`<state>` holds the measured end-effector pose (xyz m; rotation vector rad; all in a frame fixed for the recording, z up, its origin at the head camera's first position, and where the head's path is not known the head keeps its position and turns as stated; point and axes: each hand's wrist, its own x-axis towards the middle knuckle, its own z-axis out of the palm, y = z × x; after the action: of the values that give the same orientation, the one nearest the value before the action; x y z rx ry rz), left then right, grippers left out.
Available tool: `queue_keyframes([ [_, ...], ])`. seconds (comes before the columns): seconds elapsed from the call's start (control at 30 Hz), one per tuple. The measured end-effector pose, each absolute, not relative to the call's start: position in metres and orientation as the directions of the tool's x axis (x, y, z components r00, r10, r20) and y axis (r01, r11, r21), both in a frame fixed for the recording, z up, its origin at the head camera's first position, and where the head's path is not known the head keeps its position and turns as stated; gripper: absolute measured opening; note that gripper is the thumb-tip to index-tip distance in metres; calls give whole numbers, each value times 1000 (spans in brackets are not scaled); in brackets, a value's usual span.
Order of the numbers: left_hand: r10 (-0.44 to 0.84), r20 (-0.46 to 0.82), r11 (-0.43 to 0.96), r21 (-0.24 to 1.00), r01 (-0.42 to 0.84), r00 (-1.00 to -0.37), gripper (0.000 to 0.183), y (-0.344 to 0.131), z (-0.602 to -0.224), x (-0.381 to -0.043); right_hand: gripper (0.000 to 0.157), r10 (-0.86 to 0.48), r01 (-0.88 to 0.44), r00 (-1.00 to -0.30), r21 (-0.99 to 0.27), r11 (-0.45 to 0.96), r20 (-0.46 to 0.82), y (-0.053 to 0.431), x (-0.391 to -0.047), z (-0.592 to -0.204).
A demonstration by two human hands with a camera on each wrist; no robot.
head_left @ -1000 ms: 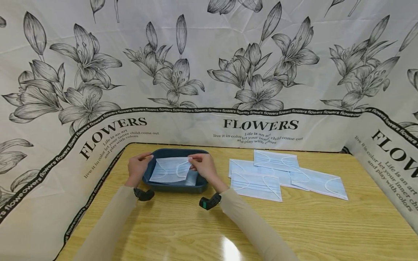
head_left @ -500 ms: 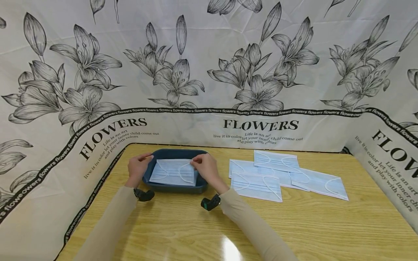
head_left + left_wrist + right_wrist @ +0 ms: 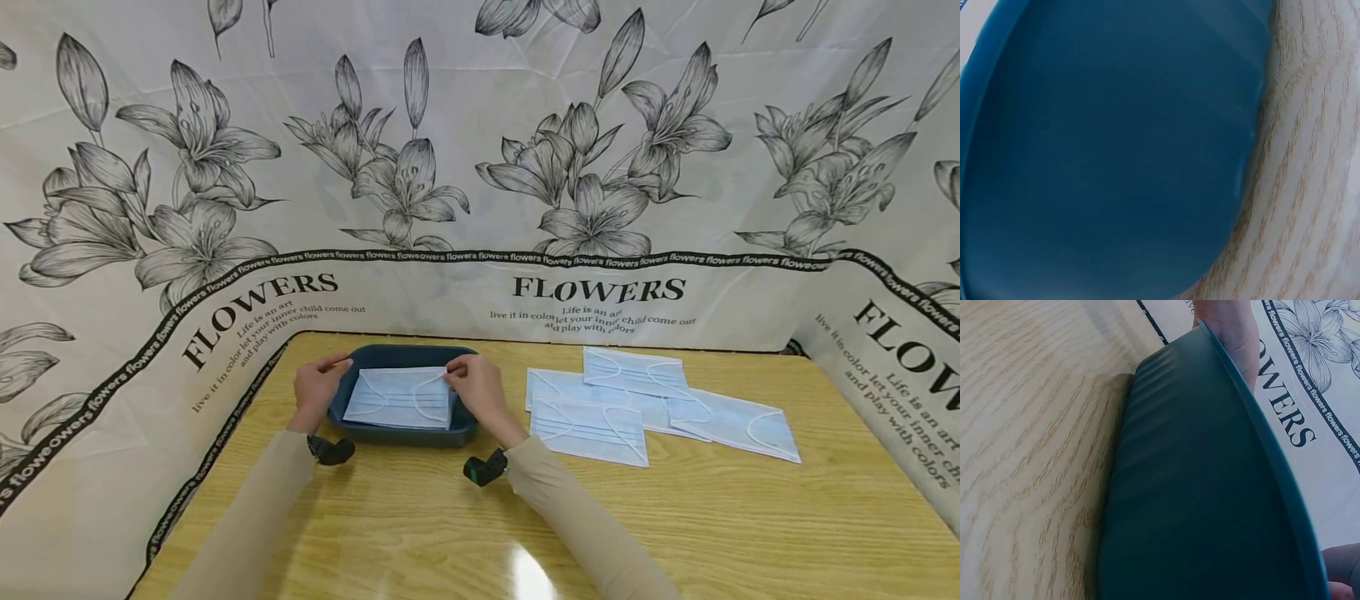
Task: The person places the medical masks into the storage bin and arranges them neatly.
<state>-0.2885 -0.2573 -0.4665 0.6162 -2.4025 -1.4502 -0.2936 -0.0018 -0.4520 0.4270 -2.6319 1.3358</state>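
A dark blue plastic tub (image 3: 405,434) stands at the left rear of the table. Inside it a pale blue pleated face mask (image 3: 396,398) with white ear loops lies on top of at least one other, which shows only as a thin edge. My left hand (image 3: 315,390) holds the tub's left rim. At the mask's upper right corner, my right hand (image 3: 480,388) pinches the edge between thumb and fingers. The tub's outer wall (image 3: 1110,150) fills most of the left wrist view. In the right wrist view the tub wall (image 3: 1197,475) hides most of the right hand.
Several more face masks (image 3: 588,427) lie overlapping on the wood-grain table (image 3: 720,517), right of the tub. A white cloth (image 3: 465,300) with printed flowers hangs behind the table and along both sides.
My right hand has shifted slightly to the right, drawing the mask's right end with it. The mask lies flatter and covers the one beneath. My left hand has stayed at the rim.
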Motion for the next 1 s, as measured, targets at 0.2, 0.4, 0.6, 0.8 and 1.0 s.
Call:
queue_keyframes([
  [0.2,-491,2,406,885,-227,-871,33,-255,-467,-290,11,-176,-331,-943,-756,564,282,2,-294,-452],
  [0.4,-478,6,405,889,-215,-879,34,-254,-467,-290,11,-210,-389,-921,-744,543,328,8,-293,-451],
  [0.6,-473,10,414,885,-212,-881,34,-253,-465,-288,14,-226,-416,-909,-748,518,349,15,-290,-450],
  [0.8,-477,5,419,880,-222,-879,35,-252,-464,-287,16,-231,-414,-910,-749,517,343,24,-284,-447],
  [1.0,-484,21,428,877,-216,-875,34,-255,-467,-286,18,-231,-421,-907,-766,486,352,36,-276,-443],
])
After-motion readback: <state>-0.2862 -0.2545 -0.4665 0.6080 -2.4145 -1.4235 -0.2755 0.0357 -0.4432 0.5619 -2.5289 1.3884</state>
